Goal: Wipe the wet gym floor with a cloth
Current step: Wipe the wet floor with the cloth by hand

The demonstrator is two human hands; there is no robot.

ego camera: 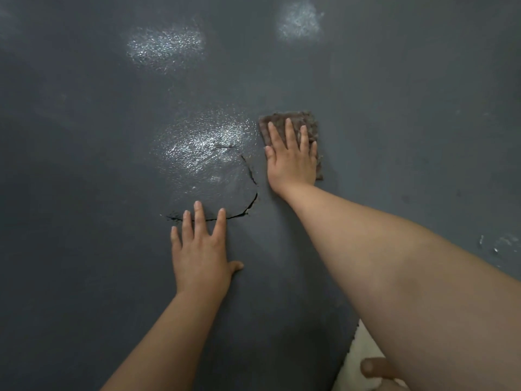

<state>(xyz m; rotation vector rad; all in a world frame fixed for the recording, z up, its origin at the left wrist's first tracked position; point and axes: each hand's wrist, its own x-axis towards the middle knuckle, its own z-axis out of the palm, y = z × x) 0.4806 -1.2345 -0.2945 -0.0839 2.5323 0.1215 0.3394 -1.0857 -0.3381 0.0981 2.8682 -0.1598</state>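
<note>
Bare forearms, hands point(201, 258) ungloved, no sleeves

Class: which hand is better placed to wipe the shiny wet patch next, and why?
The right hand: it presses flat on the cloth, right beside the wet patch. The left hand rests bare on the floor, bracing.

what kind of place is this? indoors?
Probably indoors, on a dark grey rubbery floor such as gym matting. It has shiny wet patches and a curved crack. The right hand presses a brown cloth flat; the left hand rests on the floor.
</note>
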